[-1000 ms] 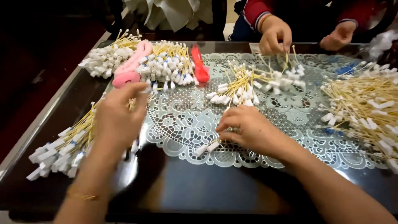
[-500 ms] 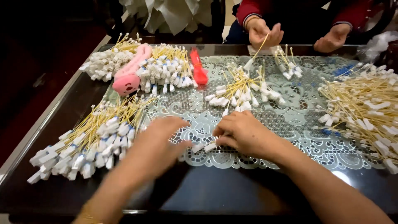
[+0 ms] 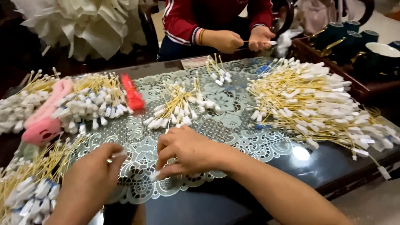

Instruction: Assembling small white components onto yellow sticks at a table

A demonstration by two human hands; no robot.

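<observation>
My left hand rests on the near edge of a pale lace mat, its fingers closed on a thin white-tipped string. Just to its right, almost touching, my right hand pinches a small white tag against the mat. A small heap of yellow strings with white tags lies just beyond my right hand. Another heap of tagged strings lies by my left wrist.
A large pile of tagged strings covers the right side of the dark glossy table. A bundled heap, a pink object and a red one lie far left. Another person's hands work opposite; dark cups stand far right.
My left hand has left the pile on the left and come in beside my right hand. The other person's hands have lifted off the mat. The view has swung right.
</observation>
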